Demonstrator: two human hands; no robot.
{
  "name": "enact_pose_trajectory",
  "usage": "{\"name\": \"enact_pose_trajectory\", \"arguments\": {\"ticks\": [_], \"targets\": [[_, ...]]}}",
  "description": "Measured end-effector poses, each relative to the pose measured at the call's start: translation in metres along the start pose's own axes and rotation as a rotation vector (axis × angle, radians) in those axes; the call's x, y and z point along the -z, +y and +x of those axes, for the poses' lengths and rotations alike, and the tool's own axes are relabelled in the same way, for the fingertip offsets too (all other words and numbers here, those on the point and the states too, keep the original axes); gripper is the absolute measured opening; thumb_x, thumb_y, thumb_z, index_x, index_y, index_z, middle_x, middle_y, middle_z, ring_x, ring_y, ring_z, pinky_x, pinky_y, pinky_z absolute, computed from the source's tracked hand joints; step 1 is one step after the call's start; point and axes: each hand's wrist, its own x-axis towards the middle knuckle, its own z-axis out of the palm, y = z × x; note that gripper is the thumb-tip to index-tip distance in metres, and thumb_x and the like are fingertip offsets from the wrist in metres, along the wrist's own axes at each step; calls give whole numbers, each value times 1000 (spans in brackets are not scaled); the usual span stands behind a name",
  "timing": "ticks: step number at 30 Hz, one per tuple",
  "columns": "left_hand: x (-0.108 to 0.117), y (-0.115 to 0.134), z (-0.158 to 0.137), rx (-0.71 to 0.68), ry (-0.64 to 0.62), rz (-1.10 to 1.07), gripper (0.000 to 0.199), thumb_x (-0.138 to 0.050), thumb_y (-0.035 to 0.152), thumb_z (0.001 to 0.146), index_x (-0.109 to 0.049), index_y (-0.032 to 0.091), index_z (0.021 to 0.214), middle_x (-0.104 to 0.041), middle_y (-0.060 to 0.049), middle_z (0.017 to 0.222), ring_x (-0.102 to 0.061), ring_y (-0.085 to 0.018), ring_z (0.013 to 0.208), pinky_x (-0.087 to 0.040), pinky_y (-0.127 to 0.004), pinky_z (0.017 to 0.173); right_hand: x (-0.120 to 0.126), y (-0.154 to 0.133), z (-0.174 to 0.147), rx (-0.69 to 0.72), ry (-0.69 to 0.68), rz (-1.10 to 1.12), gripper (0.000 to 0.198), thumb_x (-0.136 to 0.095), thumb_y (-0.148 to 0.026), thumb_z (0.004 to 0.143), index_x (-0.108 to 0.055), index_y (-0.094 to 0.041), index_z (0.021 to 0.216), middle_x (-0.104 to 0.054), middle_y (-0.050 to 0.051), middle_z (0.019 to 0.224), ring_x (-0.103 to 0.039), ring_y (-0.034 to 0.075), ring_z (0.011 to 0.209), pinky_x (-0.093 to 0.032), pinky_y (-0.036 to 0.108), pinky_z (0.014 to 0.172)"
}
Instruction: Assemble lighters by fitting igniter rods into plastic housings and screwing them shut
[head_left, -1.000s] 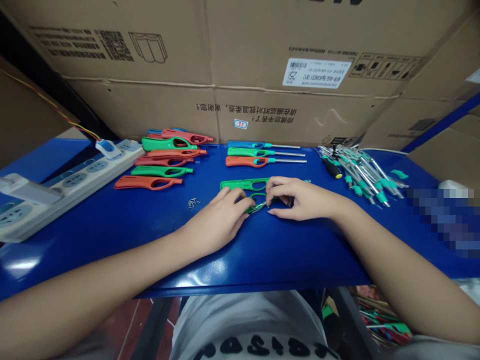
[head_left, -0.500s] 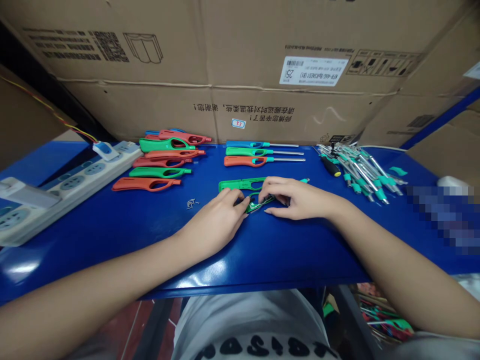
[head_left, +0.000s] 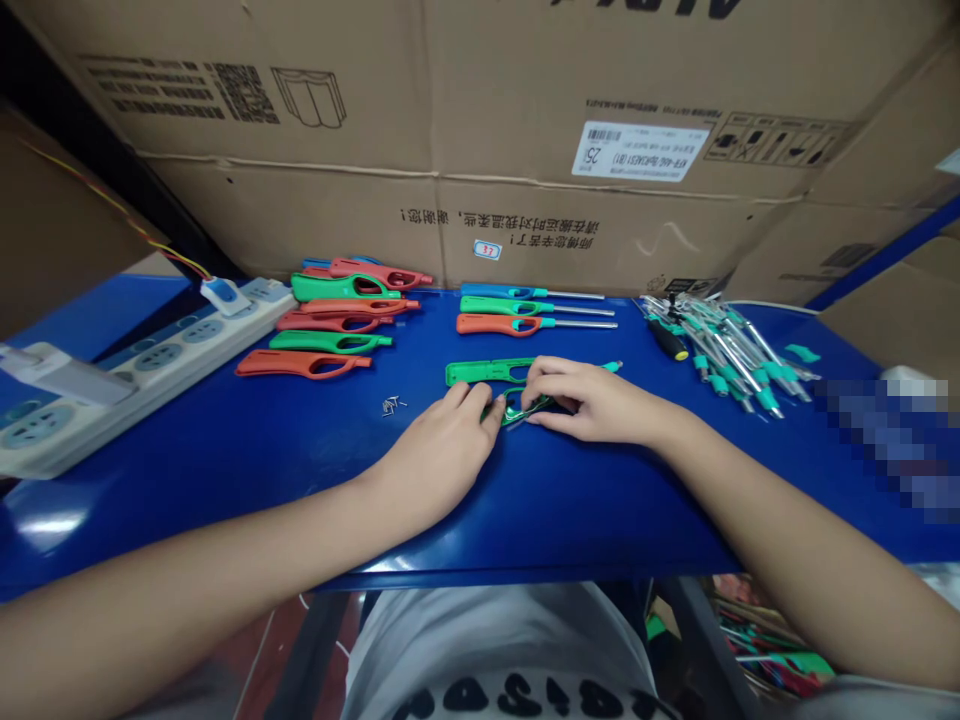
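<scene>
Between my hands lies a green lighter shell half (head_left: 517, 408), low on the blue table, with a pale wire showing along its trigger opening. My left hand (head_left: 448, 445) grips its left end, fingers bent and the thumb pressed on it. With fingertips and thumb, my right hand (head_left: 589, 400) pinches the shell's right part; the fingers hide much of it. Just behind, another green shell half (head_left: 480, 372) lies flat, its right end partly covered by my right hand. A small pile of screws (head_left: 391, 405) sits left of my left hand.
Orange, red and green lighter shells (head_left: 304, 364) are stacked at back left, beside a power strip (head_left: 157, 370). Several long-nosed lighters (head_left: 502, 325) lie at back centre. Metal lighter tubes (head_left: 727, 350) and a screwdriver (head_left: 666, 340) are at right. A cardboard box (head_left: 510, 100) stands behind.
The whole view has shifted slightly. Both hands stay on the green shell half, with the fingers moving only a little.
</scene>
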Motion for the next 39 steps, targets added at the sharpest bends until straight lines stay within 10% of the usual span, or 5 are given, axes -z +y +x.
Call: {"name": "enact_pose_trajectory", "arguments": {"ticks": [19, 39], "targets": [[2, 4, -1, -22, -16, 94, 43, -35, 0, 94, -59, -1, 130, -63, -20, 107, -58, -31, 101, -58, -42, 80, -1, 2, 2, -162, 8, 178, 17, -60, -24, 93, -56, -19, 109, -49, -5, 72, -43, 10, 60, -39, 22, 56], [-11, -5, 0, 19, 155, -311, 31, -42, 9, 98, -58, 17, 122, -56, -13, 119, -51, -28, 108, -51, -48, 96, 4, 3, 0, -45, -52, 11, 16, -56, -16, 94, -66, -19, 105, -64, 7, 105, -60, 17, 87, -48, 29, 77]]}}
